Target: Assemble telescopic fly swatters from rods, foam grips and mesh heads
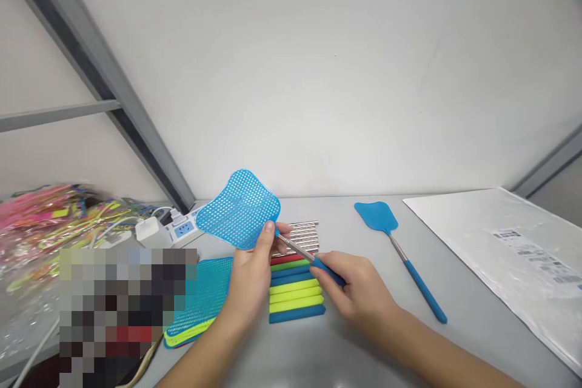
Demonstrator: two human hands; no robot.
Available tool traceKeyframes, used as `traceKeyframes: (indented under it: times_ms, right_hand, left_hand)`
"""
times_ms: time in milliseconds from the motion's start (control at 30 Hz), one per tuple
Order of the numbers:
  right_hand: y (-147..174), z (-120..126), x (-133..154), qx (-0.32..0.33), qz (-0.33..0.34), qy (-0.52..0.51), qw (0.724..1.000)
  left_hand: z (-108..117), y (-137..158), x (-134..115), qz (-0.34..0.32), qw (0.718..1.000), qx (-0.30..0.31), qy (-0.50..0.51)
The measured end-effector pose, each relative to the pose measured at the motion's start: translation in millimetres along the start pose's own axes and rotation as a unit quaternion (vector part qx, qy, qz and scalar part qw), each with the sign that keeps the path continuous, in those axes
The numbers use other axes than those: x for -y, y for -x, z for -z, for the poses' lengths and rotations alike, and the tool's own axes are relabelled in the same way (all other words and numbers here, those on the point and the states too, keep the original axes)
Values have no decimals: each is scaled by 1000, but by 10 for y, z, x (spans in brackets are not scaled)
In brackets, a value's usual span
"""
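A fly swatter with a blue mesh head, a metal rod and a blue grip is held up above the table. My left hand pinches it where the head meets the rod. Closed round the blue grip is my right hand. Below them lie colored handle grips in a row, in red, green, blue and yellow. Behind these is a bundle of metal rods. A stack of mesh swatter heads, teal on top, sits beside my left forearm. Another blue fly swatter lies to the right.
A white plastic package with a label covers the right side of the grey table. At the left are a power strip with plugs and clear bags of bright-colored items. A pixelated patch hides the lower left.
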State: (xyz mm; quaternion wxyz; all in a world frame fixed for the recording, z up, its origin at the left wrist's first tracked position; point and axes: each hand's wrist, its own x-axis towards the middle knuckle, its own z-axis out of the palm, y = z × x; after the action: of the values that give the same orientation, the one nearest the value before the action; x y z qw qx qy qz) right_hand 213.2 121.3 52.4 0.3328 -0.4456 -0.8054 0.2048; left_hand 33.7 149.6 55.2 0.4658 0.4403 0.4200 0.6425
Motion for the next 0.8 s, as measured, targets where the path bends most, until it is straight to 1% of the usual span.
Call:
traceKeyframes:
  times_ms: [100,167,300,400,500,567,667,733,800]
  right_hand:
    - [14,-20,-17,-18,8,46,999]
    - [19,-22,-12,-19,-1,49,999]
    - [20,-6,-7,9,-32,3,999]
    - [17,-2,-17,27,-40,-35,998]
    - [19,-20,-7,44,-52,-103,992]
    - [25,-40,18,56,-76,-179,979]
    - [37,-63,56,85,-135,-299,941]
    - [41,-57,63,117,-170,-347,915]
    - [34,-26,57,136,-178,-364,904]
  left_hand:
    - [12,4,14,-9,1000,8,-10]
    - [8,13,23,-5,1000,20,-15]
    - [-22,46,40,36,996,74,-34]
    - [-51,80,35,62,991,112,-49]
    - [-72,116,17,74,983,157,-57]
    - [-81,136,6,82,975,195,-62]
    - [-89,155,-3,104,966,231,-48]
    - [-88,156,-8,114,966,228,-31]
    - [-81,150,-21,105,970,216,-35]
